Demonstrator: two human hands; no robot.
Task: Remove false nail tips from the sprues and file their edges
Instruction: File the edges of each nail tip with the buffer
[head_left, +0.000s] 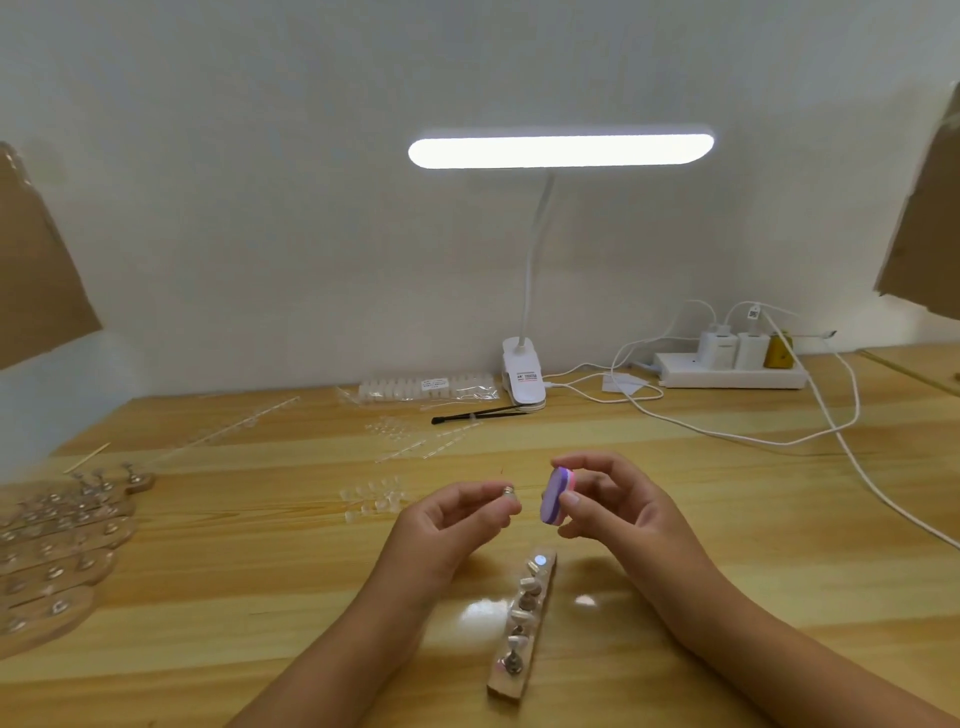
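My left hand (457, 512) pinches a small metal stand with a clear nail tip (510, 493) on it, held above the table. My right hand (602, 499) grips a purple and pink buffer block (556, 496), its face a short way right of the tip. Below my hands a wooden holder strip (506, 686) carries several nail tips on little stands. Loose clear nail tips (371, 501) lie in a cluster left of my left hand. Clear sprues (415, 447) lie further back.
Several more wooden holder strips (57, 545) fan out at the left edge. A clip lamp (524, 379), a bag of nail tips (426, 387) and a black tool (478, 414) sit at the back. A power strip (727, 371) with white cables lies back right.
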